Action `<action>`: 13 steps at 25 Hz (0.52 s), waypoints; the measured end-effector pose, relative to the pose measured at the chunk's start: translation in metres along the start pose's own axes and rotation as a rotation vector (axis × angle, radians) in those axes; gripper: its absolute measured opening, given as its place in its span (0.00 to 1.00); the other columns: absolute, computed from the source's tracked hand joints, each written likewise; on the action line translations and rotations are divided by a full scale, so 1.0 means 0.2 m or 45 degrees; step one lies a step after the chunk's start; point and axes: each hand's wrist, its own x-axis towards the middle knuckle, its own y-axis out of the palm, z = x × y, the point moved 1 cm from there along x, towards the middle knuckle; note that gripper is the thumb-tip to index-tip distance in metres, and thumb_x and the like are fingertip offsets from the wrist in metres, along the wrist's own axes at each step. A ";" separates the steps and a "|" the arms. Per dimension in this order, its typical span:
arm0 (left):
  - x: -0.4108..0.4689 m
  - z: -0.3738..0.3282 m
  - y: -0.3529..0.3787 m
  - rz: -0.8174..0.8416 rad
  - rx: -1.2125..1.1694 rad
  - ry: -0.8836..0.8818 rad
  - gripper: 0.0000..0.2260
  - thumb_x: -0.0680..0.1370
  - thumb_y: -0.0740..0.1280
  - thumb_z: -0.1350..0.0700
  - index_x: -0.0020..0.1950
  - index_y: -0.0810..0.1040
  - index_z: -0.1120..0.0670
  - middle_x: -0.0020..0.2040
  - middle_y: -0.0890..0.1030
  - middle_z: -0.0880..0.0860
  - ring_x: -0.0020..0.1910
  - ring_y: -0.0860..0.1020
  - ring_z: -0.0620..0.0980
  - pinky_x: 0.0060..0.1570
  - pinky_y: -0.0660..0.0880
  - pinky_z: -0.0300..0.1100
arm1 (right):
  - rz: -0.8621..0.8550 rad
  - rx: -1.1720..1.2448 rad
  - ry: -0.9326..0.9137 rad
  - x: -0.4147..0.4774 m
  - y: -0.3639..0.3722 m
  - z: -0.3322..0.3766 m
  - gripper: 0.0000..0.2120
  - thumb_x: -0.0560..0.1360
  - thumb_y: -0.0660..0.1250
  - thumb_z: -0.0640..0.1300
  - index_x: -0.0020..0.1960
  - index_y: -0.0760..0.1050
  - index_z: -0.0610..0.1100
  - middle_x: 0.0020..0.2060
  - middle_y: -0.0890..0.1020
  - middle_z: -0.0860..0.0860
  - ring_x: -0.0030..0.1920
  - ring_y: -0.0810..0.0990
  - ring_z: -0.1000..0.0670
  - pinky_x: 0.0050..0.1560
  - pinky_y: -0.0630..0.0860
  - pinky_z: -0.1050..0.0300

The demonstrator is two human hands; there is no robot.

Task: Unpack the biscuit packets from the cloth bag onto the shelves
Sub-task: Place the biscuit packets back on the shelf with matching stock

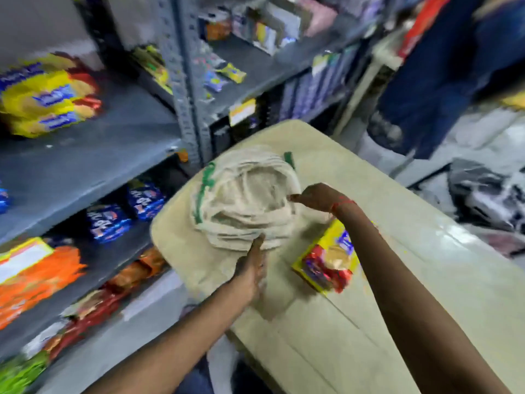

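A beige cloth bag [244,200] with green handles stands on a cream table [397,280], its mouth open towards me. My right hand [318,197] pinches the bag's right rim. My left hand [251,265] lies against the bag's near side, fingers stretched up to the rim. A yellow and red biscuit packet [326,263] lies flat on the table just right of the bag, under my right forearm. Yellow biscuit packets [48,100] sit on the grey shelf [93,166] at the upper left. The picture is blurred and the bag's inside shows only cloth.
Lower shelves on the left hold blue packets [125,211], orange packets [37,277] and red packets [85,317]. A second grey rack [255,66] stands behind the table. A person in dark blue clothes [443,81] stands at the far right beside cluttered bags on the floor.
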 end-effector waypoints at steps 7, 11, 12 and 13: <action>0.01 0.29 0.46 0.223 0.299 -0.147 0.38 0.47 0.72 0.26 0.47 0.79 0.50 0.34 0.78 0.49 0.30 0.70 0.45 0.30 0.62 0.36 | 0.057 0.008 0.291 0.17 -0.20 -0.74 0.21 0.71 0.64 0.64 0.46 0.75 0.45 0.49 0.80 0.43 0.43 0.77 0.46 0.47 0.74 0.54; 0.00 0.23 0.45 0.302 0.336 -0.178 0.36 0.47 0.76 0.31 0.47 0.78 0.51 0.29 0.80 0.47 0.31 0.74 0.46 0.28 0.68 0.33 | 0.190 0.265 0.372 0.17 -0.10 -0.81 0.19 0.73 0.62 0.61 0.50 0.73 0.45 0.45 0.80 0.46 0.39 0.80 0.50 0.38 0.78 0.57; 0.00 0.22 0.44 0.319 0.330 -0.171 0.39 0.43 0.76 0.31 0.46 0.78 0.52 0.28 0.80 0.47 0.30 0.74 0.46 0.27 0.68 0.33 | 0.194 0.304 0.376 0.15 -0.09 -0.80 0.21 0.73 0.62 0.61 0.52 0.73 0.44 0.44 0.81 0.46 0.40 0.81 0.48 0.36 0.79 0.57; 0.00 0.21 0.43 0.338 0.309 -0.187 0.38 0.47 0.76 0.32 0.50 0.79 0.53 0.31 0.81 0.47 0.32 0.75 0.46 0.29 0.70 0.34 | 0.217 0.291 0.376 0.13 -0.09 -0.78 0.23 0.73 0.63 0.61 0.54 0.73 0.43 0.43 0.81 0.46 0.40 0.82 0.47 0.35 0.80 0.57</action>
